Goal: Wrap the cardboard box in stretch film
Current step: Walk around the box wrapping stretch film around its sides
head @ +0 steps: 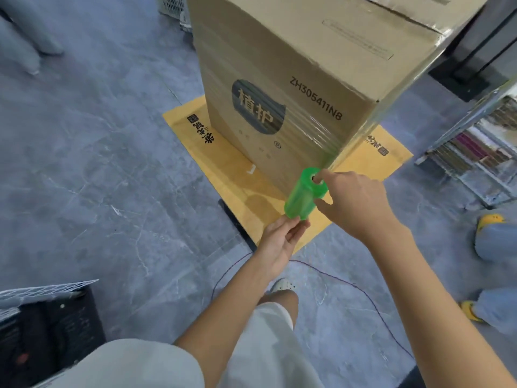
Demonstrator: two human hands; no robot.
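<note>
A tall cardboard box [293, 88] stands on a flattened yellow cardboard sheet [240, 177]; clear stretch film covers its sides and shines along the right corner. A green roll of stretch film [303, 196] is held tilted near the box's lower front corner. My right hand [361, 203] has a finger in the roll's upper core end, thumb against its side. My left hand [279, 239] holds the lower end with its fingers. A band of film [372, 127] runs from the roll up along the box's corner.
A thin purple cord [330, 275] lies on the grey floor near my feet. A black crate with a white mesh [42, 317] sits at the lower left. Metal shelving [475, 152] stands at the right, and another person's legs and yellow shoes [492, 233] are at the far right.
</note>
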